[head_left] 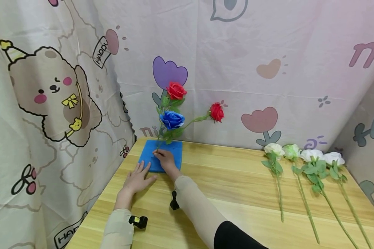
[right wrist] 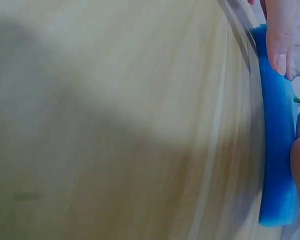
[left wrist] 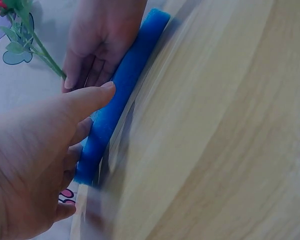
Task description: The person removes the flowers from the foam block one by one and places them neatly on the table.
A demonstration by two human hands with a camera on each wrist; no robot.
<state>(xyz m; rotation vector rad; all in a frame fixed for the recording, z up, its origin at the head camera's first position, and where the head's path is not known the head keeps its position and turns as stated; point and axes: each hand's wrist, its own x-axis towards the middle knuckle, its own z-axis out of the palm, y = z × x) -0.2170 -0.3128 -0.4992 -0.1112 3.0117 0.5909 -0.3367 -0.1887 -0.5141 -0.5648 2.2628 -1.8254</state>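
A blue foam block (head_left: pixel 147 166) lies at the table's back left. Three artificial roses rise over it: an upper red rose (head_left: pixel 176 90), a blue rose (head_left: pixel 172 120) and a red rose (head_left: pixel 217 112) leaning right. My right hand (head_left: pixel 166 160) is above the block and pinches a green rose stem (left wrist: pixel 47 60) low down. Leaves and blooms overlap, so which bloom tops that stem is uncertain. With fingers spread, my left hand (head_left: pixel 137 180) rests at the block's front left corner, its thumb (left wrist: pixel 92 97) along the front edge.
On the right side of the wooden table (head_left: pixel 224 183) lie several long-stemmed pale roses, among them a cream rose (head_left: pixel 274 150) and a greenish one (head_left: pixel 291 151). A printed curtain (head_left: pixel 224 69) hangs behind the table and along its left side.
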